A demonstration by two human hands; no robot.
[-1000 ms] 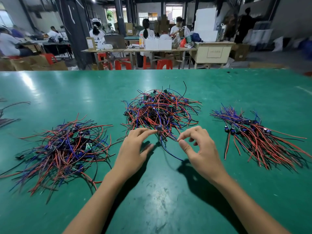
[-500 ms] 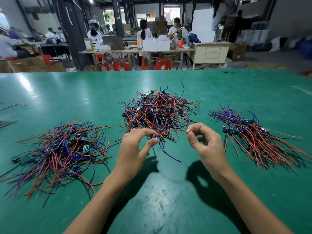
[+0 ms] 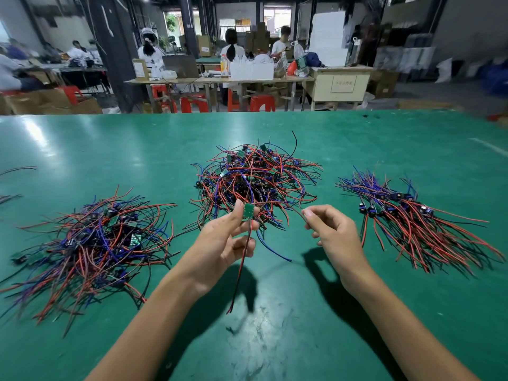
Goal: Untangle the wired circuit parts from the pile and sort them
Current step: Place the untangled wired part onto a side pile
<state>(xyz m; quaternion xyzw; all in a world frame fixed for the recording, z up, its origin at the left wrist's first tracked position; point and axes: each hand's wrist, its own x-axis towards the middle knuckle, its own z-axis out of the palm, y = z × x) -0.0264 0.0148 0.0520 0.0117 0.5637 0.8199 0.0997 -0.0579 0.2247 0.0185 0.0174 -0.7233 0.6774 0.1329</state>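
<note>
Green table (image 3: 110, 149) carries three wire heaps. Our left hand (image 3: 220, 243) pinches a small board (image 3: 248, 212) clear of the tangled pile (image 3: 255, 180) beyond it, while our right hand (image 3: 335, 237) pinches its wire (image 3: 286, 206) taut to free it

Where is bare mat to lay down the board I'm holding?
Bare green mat lies between your forearms, below the middle pile. Narrower strips separate the middle pile from the left pile and the right bundle. The far mat is bare too. The left hand holds the board.

Left tangle (image 3: 90, 243) wire tips beyond the frame edge; far workers (image 3: 149, 55) blurred.
</note>
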